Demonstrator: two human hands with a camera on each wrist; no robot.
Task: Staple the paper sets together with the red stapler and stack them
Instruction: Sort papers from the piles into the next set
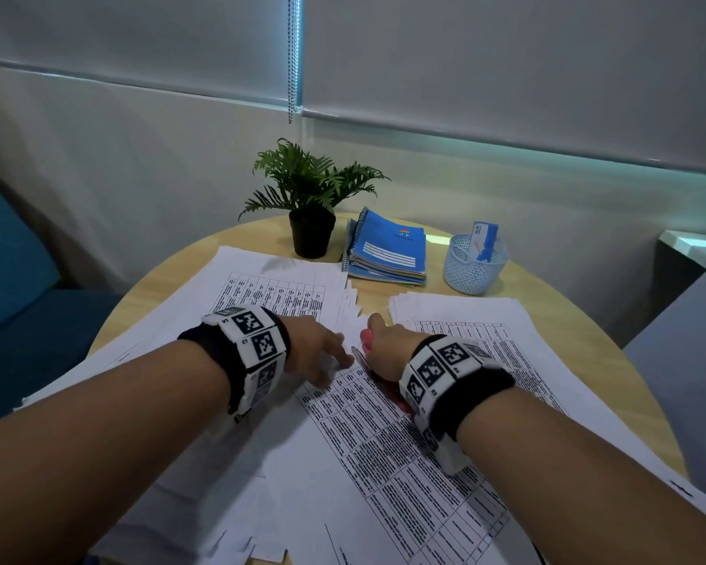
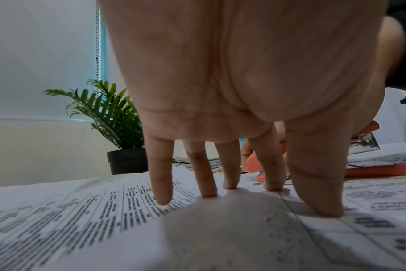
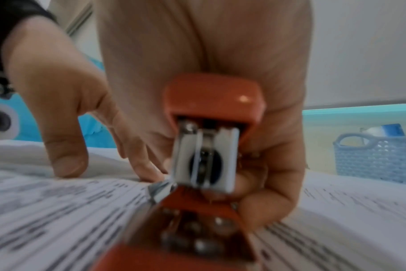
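A printed paper set [image 1: 384, 442] lies slanted across the middle of the round table. My left hand [image 1: 331, 360] presses its straight fingertips [image 2: 273, 185] down on the set's top corner. Right beside it, my right hand [image 1: 378, 332] grips the red stapler [image 1: 366, 339], fingers curled round its body. In the right wrist view the red stapler [image 3: 211, 128] points at that corner, its base under the paper edge and its top arm lifted. The stapler's nose is hidden behind my hands in the head view. More printed sheets lie in a left pile [image 1: 261, 287] and a right pile [image 1: 486, 320].
At the table's far side stand a potted plant [image 1: 310, 205], a stack of blue spiral notebooks [image 1: 388, 250] and a pale blue mesh basket [image 1: 471, 265]. The wooden table edge [image 1: 172, 271] curves at the left, with a blue seat [image 1: 17, 279] beyond it.
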